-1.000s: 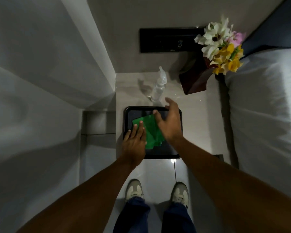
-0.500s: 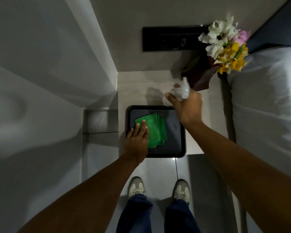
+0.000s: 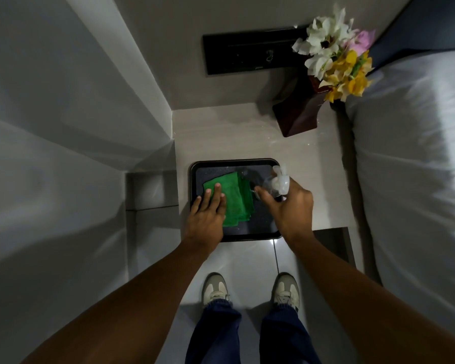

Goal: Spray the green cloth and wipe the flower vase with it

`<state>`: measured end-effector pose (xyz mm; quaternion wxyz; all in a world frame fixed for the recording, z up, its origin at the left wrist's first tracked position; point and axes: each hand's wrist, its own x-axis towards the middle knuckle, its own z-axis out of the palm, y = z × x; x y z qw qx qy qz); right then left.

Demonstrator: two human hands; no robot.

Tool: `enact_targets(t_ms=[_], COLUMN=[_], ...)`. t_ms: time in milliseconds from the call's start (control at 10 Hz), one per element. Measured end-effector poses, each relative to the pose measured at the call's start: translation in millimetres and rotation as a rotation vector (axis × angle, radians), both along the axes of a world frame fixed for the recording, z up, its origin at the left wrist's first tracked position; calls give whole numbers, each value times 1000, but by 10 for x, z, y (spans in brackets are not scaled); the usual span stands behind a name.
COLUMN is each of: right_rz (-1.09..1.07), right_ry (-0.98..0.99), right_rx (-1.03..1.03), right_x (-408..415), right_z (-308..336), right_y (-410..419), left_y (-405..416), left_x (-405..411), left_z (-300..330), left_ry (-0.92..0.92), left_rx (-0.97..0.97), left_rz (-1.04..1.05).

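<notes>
The person stands at a low pale bedside surface and looks straight down, with both bare forearms stretched forward from the lower corners of the view.

The left hand lies flat, palm down, with the fingers straight and close together. Its fingertips press on the near-left part of the green cloth, and the heel of the hand covers the near-left rim of the black tray. The cloth is folded and lies inside the tray, a little left of its middle.

The right hand is closed around a small clear spray bottle. The wrist is bent a little inward, and the bottle is held above the right part of the tray, just beside the right edge of the cloth. The white spray head is at the top of the fist; the bottle is blurred, so I cannot say surely which way the nozzle points, but it seems turned toward the cloth.

The flower vase, dark red-brown, stands at the far right corner of the surface, well apart from the tray, tilted in this wide view. White, yellow and pink flowers rise from it, next to the white bed.

A black panel is fixed on the wall behind. Below, two light shoes stand on the shiny floor.
</notes>
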<state>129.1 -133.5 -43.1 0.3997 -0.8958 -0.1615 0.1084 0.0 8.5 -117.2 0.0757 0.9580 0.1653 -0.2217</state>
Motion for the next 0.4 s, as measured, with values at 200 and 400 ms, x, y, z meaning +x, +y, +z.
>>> enact_targets(t_ms=[200,400], right_rz=[66,160], right_ry=[229,210], right_rx=[7,-54], right_x=[-3,-49], right_z=[-48,-38], right_y=[5,-328], left_y=[17,121], left_x=[19,131], left_z=[73,382], left_ry=[51,-51], left_rx=[3,-104], left_rz=[1,37])
